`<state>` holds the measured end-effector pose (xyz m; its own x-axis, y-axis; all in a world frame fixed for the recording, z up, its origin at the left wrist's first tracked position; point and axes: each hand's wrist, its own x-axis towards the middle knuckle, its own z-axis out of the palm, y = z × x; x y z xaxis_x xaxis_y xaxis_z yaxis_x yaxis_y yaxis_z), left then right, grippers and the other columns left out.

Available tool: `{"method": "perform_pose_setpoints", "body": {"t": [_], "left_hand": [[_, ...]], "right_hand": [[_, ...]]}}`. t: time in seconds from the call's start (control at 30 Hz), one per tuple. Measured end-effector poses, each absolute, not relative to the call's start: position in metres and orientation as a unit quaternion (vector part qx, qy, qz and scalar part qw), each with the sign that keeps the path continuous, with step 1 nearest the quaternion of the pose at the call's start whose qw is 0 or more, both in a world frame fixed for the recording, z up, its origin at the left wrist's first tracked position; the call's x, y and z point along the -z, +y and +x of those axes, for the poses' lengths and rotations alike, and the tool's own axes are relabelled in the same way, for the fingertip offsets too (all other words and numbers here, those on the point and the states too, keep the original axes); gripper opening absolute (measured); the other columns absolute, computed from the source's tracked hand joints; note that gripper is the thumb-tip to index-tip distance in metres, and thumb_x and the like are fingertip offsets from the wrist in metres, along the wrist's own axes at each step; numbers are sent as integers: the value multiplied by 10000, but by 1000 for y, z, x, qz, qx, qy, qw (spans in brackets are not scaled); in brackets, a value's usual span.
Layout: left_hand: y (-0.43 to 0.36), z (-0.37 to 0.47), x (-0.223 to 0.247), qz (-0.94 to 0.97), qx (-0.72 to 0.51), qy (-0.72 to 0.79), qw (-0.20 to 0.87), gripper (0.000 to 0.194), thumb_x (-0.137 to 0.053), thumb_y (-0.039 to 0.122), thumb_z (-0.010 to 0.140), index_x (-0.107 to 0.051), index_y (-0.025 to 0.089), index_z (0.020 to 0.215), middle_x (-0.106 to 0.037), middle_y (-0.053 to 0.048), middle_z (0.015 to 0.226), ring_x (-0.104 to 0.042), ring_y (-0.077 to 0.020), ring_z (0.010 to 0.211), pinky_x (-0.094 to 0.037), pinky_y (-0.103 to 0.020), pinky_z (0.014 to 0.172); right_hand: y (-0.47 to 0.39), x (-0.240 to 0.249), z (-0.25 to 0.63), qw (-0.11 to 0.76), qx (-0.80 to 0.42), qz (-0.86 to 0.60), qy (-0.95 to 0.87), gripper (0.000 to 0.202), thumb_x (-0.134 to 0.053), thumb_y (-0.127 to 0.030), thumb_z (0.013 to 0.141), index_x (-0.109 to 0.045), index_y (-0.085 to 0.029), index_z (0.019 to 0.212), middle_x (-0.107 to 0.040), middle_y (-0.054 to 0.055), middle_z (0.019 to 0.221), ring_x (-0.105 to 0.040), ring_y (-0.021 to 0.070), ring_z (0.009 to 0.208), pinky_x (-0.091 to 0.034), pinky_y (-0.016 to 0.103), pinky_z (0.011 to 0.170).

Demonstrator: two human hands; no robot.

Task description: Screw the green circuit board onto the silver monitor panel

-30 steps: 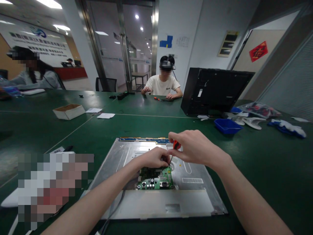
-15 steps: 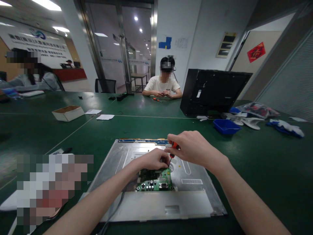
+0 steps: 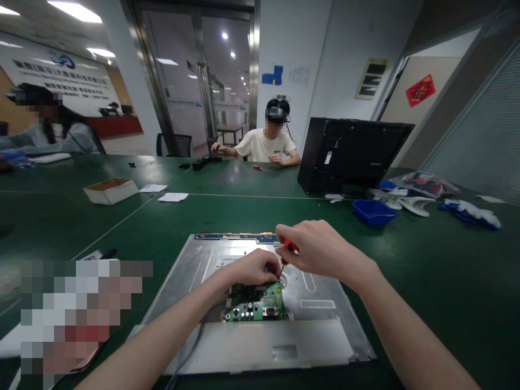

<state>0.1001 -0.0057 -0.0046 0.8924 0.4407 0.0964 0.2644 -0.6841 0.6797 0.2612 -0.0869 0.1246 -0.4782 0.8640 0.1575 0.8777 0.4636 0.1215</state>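
A silver metal display panel [image 3: 325, 338] lies flat in front of me, with a green circuit board [image 3: 254, 310] on its middle. My right hand [image 3: 311, 244] is closed round the handle of a red and black screwdriver [image 3: 289, 246], whose shaft points down at the board's upper right corner. My left hand [image 3: 258, 266] rests over the board's top edge, its fingers curled close to the screwdriver tip; what they pinch, if anything, is hidden. A grey cable [image 3: 195, 344] runs from the left side of the board towards me. A blue strip board [image 3: 233, 237] lines the panel's far edge.
A black monitor [image 3: 357, 154] and a blue tray [image 3: 374, 212] stand at the back right, gloves [image 3: 471, 213] further right. An open box [image 3: 111, 192] and papers [image 3: 173, 197] lie at the back left. A person [image 3: 266, 143] sits opposite, another [image 3: 52, 127] at the left.
The person opposite has stretched one arm out to the black items on the table. My hands and the screwdriver hold nearly the same place; the view has shifted slightly.
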Motion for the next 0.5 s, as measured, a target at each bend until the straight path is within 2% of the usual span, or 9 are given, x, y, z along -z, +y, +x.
{"method": "perform_pose_setpoints", "body": {"t": [0.1, 0.27, 0.4, 0.5], "left_hand": [[-5, 100, 6, 906, -136, 188, 355, 140, -609, 79, 699, -661, 136, 816, -651, -10, 758, -583, -136, 705, -433, -200, 646], [-5, 100, 7, 903, -133, 185, 365, 99, -613, 88, 711, -655, 137, 786, -644, -6, 734, -580, -126, 676, -430, -196, 634], [-4, 100, 7, 906, -129, 191, 355, 110, -619, 85, 704, -658, 139, 791, -648, -3, 738, -578, -129, 688, -425, -196, 639], [-5, 100, 7, 906, -130, 184, 359, 151, -604, 71, 704, -655, 140, 829, -650, -3, 756, -579, -131, 696, -427, -197, 640]], "right_hand": [[-88, -126, 263, 43, 77, -496, -864, 167, -528, -291, 796, -521, -222, 949, -659, 17, 803, -580, 158, 676, -234, 266, 516], [-85, -124, 263, 33, 99, -522, -846, 257, -449, -468, 861, -558, -236, 880, -642, 19, 704, -570, 167, 628, -213, 266, 507], [-85, -123, 263, 43, 89, -513, -853, 139, -484, -330, 841, -534, -223, 913, -647, 13, 729, -566, 151, 624, -216, 263, 503], [-88, -124, 263, 55, 71, -492, -866, 183, -527, -305, 802, -514, -219, 963, -654, 12, 776, -574, 151, 655, -235, 259, 511]]}}
